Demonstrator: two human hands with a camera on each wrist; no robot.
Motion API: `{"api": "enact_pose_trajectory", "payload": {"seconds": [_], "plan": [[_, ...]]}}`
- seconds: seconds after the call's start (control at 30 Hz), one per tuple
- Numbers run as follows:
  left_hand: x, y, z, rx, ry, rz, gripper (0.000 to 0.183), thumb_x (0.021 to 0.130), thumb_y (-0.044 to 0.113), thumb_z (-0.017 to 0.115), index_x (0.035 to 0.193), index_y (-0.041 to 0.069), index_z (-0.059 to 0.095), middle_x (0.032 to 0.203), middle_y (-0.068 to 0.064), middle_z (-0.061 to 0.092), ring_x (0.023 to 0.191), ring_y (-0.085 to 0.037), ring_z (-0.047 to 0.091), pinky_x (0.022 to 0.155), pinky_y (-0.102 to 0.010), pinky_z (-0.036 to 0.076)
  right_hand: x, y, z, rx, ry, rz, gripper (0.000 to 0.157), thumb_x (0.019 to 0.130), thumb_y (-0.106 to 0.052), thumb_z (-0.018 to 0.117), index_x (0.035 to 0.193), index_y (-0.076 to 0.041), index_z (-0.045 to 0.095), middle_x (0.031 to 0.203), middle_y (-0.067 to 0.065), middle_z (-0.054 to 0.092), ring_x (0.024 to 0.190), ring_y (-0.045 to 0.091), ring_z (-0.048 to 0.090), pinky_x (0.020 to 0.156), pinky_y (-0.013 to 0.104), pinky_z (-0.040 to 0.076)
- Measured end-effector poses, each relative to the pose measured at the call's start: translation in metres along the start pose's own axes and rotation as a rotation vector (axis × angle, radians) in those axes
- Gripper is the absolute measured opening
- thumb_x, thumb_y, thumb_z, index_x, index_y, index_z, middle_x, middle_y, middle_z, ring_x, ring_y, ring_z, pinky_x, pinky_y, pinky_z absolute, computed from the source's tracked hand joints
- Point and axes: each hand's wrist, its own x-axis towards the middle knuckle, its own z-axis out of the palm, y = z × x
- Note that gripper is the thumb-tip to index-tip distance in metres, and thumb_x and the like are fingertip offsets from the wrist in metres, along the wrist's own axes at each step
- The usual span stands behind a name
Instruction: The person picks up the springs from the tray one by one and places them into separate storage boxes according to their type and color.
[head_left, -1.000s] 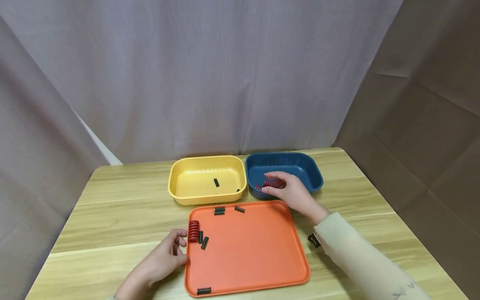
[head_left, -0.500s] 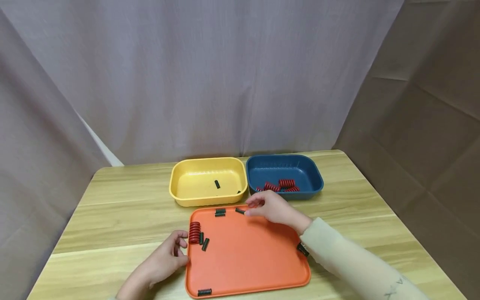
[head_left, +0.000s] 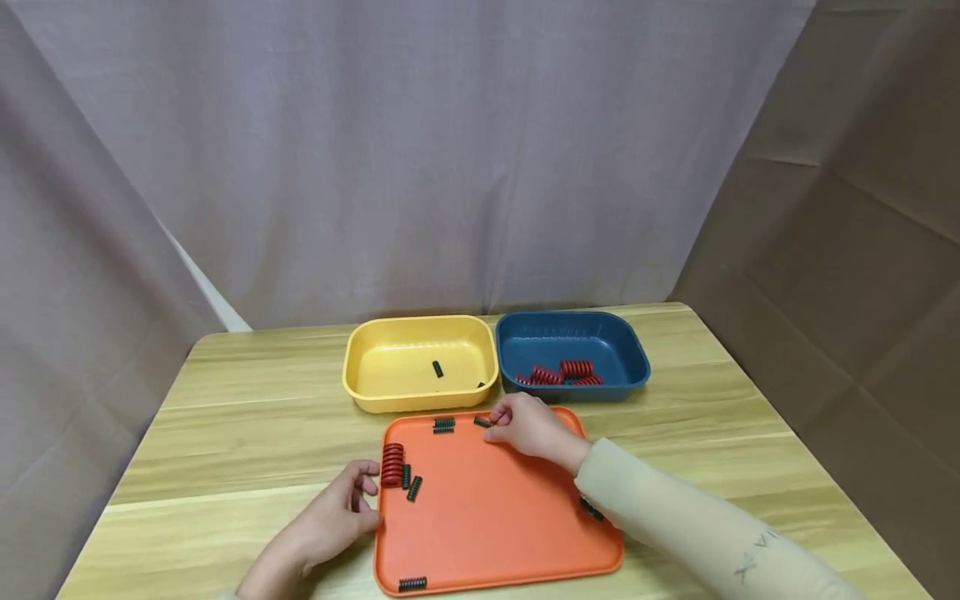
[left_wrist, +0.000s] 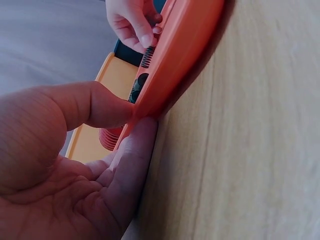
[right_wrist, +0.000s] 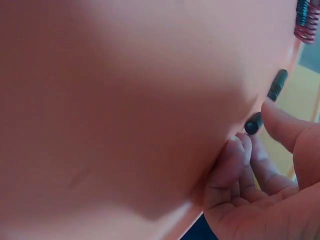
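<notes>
Head view: work looks part done, with red springs [head_left: 576, 367] in the blue bin [head_left: 615, 392] at one o'clock, a dark spring [head_left: 438, 369] in the yellow bin [head_left: 420, 403] at eleven; a large red spring [head_left: 392, 465] and several dark ones appear left on the tray [head_left: 495, 517].

Left wrist: the left hand [left_wrist: 75, 190] pinches the tray at nine o'clock.

Right wrist: the right hand [right_wrist: 280, 205] straddles a small spring [right_wrist: 254, 123] at twelve; whether it grips cannot be told.

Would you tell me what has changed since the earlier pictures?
The right hand has moved from over the blue bin leftward and toward the person, to a dark spring near the far edge of the orange tray; whether it grips the spring is unclear. The left hand stays at the tray's left rim; the yellow bin is unmoved.
</notes>
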Motion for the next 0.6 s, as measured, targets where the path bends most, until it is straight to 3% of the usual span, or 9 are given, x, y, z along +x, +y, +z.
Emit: {"api": "enact_pose_trajectory", "payload": {"seconds": [0.1, 0.33, 0.6], "plan": [[0.000, 0.000, 0.000, 0.006, 0.007, 0.004, 0.061, 0.072, -0.005, 0.067, 0.127, -0.001, 0.042, 0.104, -0.013, 0.042, 0.080, -0.022, 0.046, 0.057, -0.025, 0.043, 0.001, -0.001, 0.002, -0.025, 0.004, 0.009, 0.019, 0.079, -0.024, 0.079, 0.081, -0.014, 0.064, 0.077, -0.005, 0.058, 0.072, 0.013, 0.053, 0.069, 0.030, 0.046], [0.001, 0.003, 0.003, 0.016, 0.012, 0.009, 0.058, 0.073, -0.005, 0.067, 0.126, -0.001, 0.043, 0.103, -0.013, 0.042, 0.080, -0.022, 0.046, 0.058, -0.025, 0.043, -0.002, 0.004, -0.003, -0.074, -0.050, -0.064, 0.019, 0.080, -0.019, 0.078, 0.073, -0.013, 0.062, 0.069, -0.006, 0.057, 0.066, 0.012, 0.052, 0.064, 0.030, 0.046], [0.001, 0.000, 0.001, 0.014, 0.012, 0.007, 0.060, 0.072, -0.006, 0.066, 0.127, -0.001, 0.043, 0.104, -0.013, 0.043, 0.079, -0.022, 0.047, 0.058, -0.025, 0.043, 0.000, 0.013, -0.009, -0.011, -0.149, -0.115, 0.015, 0.080, -0.019, 0.078, 0.079, -0.012, 0.065, 0.073, -0.004, 0.060, 0.070, 0.013, 0.054, 0.066, 0.030, 0.047]]}}
